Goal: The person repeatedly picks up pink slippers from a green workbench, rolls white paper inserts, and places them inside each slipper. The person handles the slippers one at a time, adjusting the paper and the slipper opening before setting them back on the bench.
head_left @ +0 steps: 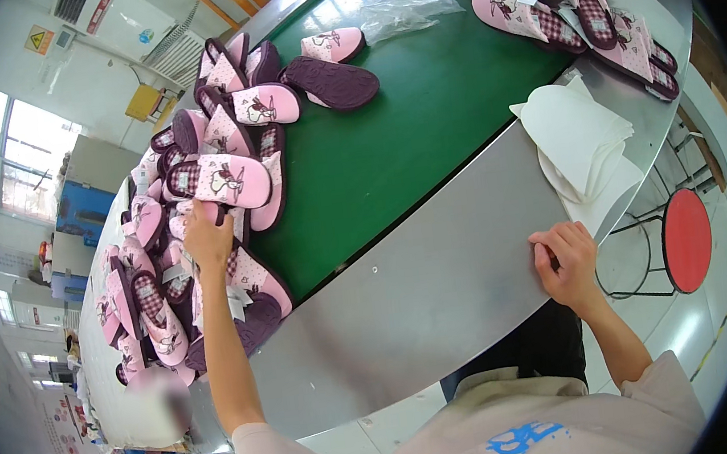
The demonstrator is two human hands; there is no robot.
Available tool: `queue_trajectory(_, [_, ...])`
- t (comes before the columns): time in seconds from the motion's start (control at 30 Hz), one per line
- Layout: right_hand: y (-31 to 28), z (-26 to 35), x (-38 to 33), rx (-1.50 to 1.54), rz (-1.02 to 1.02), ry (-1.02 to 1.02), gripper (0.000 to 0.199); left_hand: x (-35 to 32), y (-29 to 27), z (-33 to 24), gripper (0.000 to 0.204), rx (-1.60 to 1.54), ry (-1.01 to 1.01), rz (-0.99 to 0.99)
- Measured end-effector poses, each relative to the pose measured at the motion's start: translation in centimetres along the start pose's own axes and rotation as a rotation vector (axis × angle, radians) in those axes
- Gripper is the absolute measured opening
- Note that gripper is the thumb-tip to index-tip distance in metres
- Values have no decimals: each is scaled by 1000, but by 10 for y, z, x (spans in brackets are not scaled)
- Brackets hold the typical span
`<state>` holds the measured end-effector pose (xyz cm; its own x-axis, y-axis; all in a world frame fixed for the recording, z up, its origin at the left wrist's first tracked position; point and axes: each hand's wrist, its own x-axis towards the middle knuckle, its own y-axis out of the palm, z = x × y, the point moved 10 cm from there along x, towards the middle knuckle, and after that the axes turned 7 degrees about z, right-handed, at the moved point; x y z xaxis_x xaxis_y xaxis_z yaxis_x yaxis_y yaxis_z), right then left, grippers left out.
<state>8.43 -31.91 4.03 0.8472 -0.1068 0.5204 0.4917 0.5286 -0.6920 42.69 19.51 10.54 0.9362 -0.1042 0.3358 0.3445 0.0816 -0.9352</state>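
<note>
My left hand reaches into a heap of pink slippers at the left. Its fingers are closed at the lower edge of a pink slipper with a printed animal figure and a checked lining; the fingertips are partly hidden there. Around it lie more slippers, such as one tilted on its side and a dark-purple sole beside my forearm. At the right, my right hand is curled into a loose fist over the metal table edge, with nothing visible in it. Beyond that hand sits a stack of white foot-shaped sheets.
A green belt runs across the metal table. On it lie an upturned slipper and a clear plastic bag. More slippers are piled at the far right. A red round stool stands beside the table.
</note>
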Motion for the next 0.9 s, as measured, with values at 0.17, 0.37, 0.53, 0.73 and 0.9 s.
queue_trajectory(0.17, [-1,4,0,29,-34,6,8,-47,-34,-22,61,-25,149,58])
queue_trajectory(0.37, [-3,5,-4,75,-30,25,7,-131,-115,-66,57,-255,230,5])
queue_trajectory(0.53, [16,52,-26,626,72,109,17,-221,-164,-104,46,-817,84,42])
queue_trajectory(0.73, [128,167,-137,1794,661,479,49,-286,-213,-230,49,-854,196,-397])
queue_trajectory(0.9, [147,221,-257,1701,1488,718,52,-347,-286,-343,49,-1264,644,-338])
